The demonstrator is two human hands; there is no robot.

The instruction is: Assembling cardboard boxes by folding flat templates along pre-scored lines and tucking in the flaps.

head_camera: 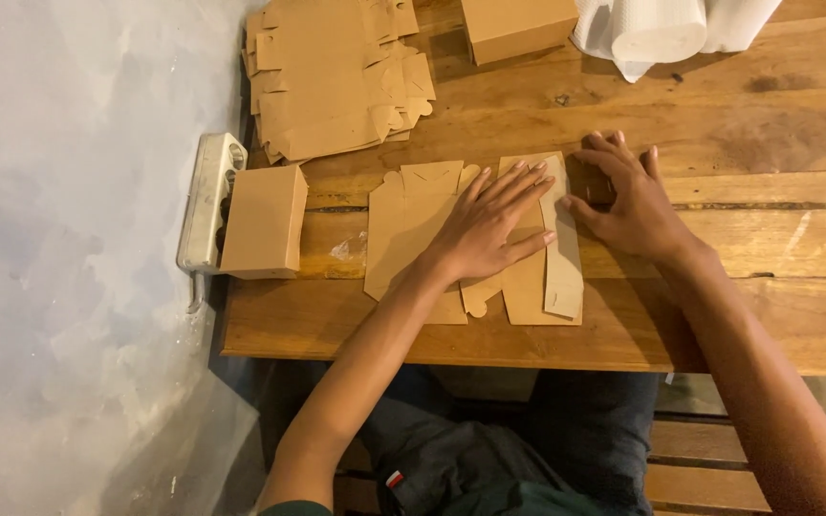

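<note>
While the flat brown box blank (475,239) lies on the wooden worktop (738,134) near its front edge, it is pinned by the left hand (489,225), fingers spread flat, nothing gripped. The right hand (628,201) is pressed open against the blank's raised right panel, which is being folded over. The crease is best run along the scored line with steady pressure. A stack of blanks (336,76) and a finished box (262,222) are kept well apart at the left.

Warm, dim indoor light; soft shadows, fairly sharp focus.
</note>
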